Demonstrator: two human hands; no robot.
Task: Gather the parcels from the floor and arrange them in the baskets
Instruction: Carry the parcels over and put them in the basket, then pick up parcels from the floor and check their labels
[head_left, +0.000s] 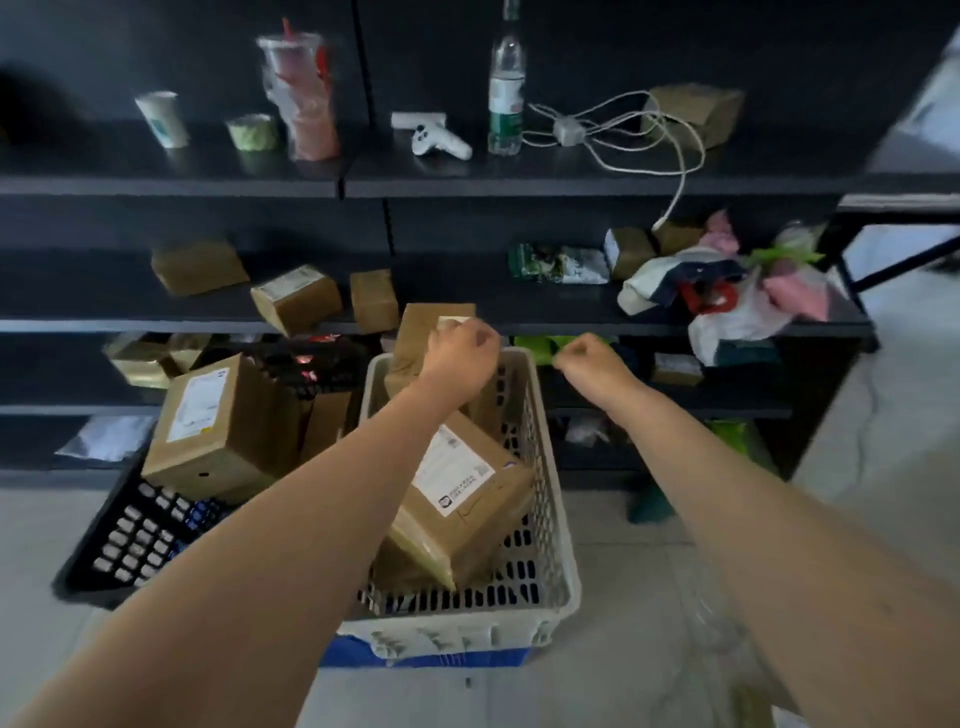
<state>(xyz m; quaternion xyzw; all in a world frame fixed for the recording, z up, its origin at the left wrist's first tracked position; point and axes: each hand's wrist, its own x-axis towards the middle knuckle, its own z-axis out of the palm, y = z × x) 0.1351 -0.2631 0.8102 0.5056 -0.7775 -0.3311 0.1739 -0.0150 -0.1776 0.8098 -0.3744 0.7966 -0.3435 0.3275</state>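
A white slotted basket stands on the floor in front of me with brown cardboard parcels in it. One labelled parcel lies tilted in the middle. At the basket's far end, my left hand grips the top of an upright brown parcel. My right hand hovers over the basket's far right corner with curled fingers and holds nothing. A black basket to the left carries a big labelled box and more brown parcels.
Black shelving runs behind the baskets. Its top shelf bears cups, a bottle, a white controller and a cable. Lower shelves hold small brown boxes, bags and a green packet. A blue crate sits under the white basket. Grey floor lies right.
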